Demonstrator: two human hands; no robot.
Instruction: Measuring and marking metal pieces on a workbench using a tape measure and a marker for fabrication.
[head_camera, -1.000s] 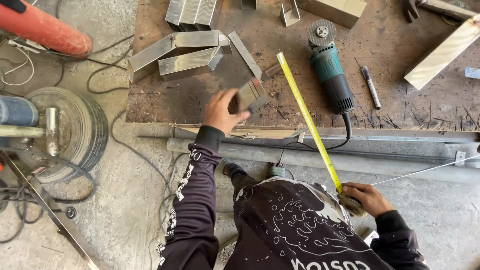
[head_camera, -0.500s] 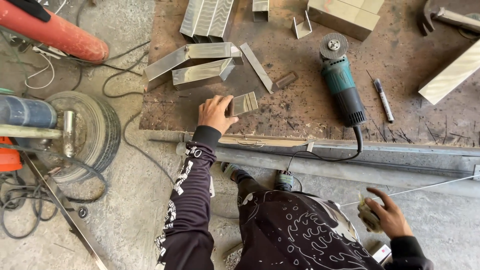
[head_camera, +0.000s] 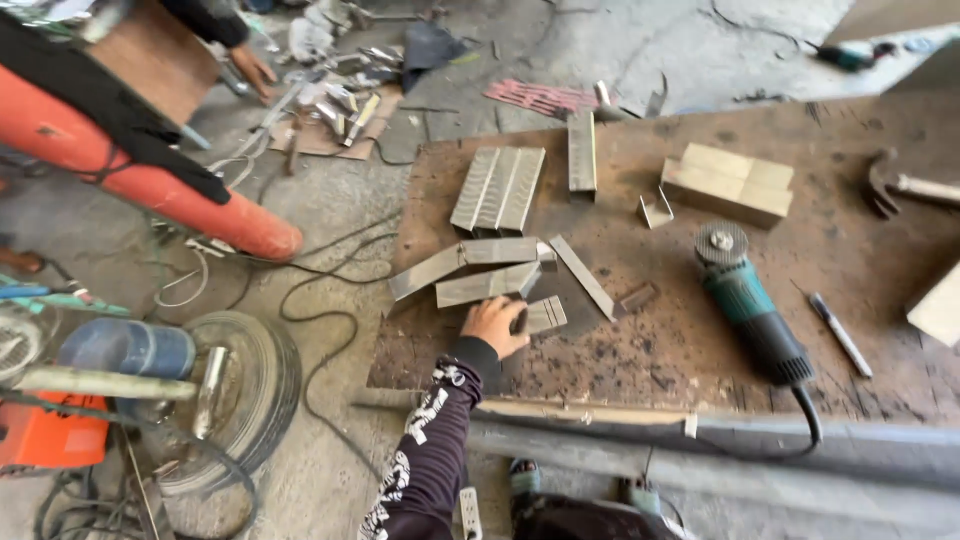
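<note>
My left hand (head_camera: 495, 325) rests on the rusty steel worktable (head_camera: 650, 350), its fingers gripping a short ribbed metal piece (head_camera: 545, 314). Just beyond the hand lie two longer angle pieces (head_camera: 470, 265) and a narrow flat strip (head_camera: 583, 277). A set of ribbed angle pieces (head_camera: 498, 190) lies farther back. A teal angle grinder (head_camera: 750, 305) lies to the right with its disc pointing away, and a marker pen (head_camera: 840, 335) lies beside it. My right hand is out of view.
A red gas cylinder (head_camera: 150, 180) lies at the left, above a tyre (head_camera: 250, 390) and loose cables (head_camera: 320, 300) on the floor. Another person's hand (head_camera: 255, 70) works at the top left. Wooden blocks (head_camera: 728, 182) and a hammer (head_camera: 900, 185) sit at the table's back right. A steel beam (head_camera: 700, 450) runs along the front edge.
The yellow tape measure stretched across the table is gone and my right hand has left the view. My left hand stays on the short metal piece. The view has tilted up.
</note>
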